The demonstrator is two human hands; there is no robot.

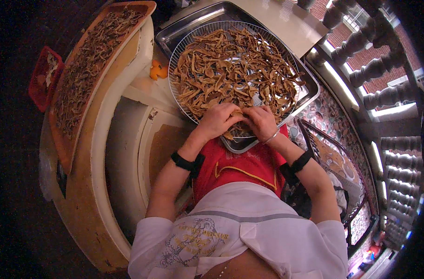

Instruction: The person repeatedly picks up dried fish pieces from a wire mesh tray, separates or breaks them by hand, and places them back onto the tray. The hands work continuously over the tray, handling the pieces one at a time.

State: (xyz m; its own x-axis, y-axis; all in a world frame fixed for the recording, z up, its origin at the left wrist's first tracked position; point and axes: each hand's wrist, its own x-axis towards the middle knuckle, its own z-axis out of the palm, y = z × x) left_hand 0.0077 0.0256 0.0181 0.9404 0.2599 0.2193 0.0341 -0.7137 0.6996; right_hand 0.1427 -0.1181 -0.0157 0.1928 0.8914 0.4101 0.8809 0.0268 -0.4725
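The bare left hand (220, 117) and the bare right hand (262, 122) are meeting at the near edge of a round, silvery wire rack (173, 88), their fingers curling inward until the tips are almost touching. A bit of brown is showing between them, but from where I'm standing I cannot tell which hand is gripping it, or how firmly. The thin, curled, brown dried strips (216, 69) are lying in a loose tangle across the rack, which is sitting over a shiny grey metal tray with rounded corners (313, 89), just beyond the bright red cloth (237, 162) on the person's lap. To my eye the strips are looking feather-light, wrinkled and dry rather than slippery, probably leathery along the middle and brittle at the thin, curled ends. Pinching one across its broader middle would be the safer hold, since tugging at a tip could be snapping it or dragging its tangled neighbours along. Some ends are hanging close to the wires, so lifting straight up would be gentler than pulling sideways.
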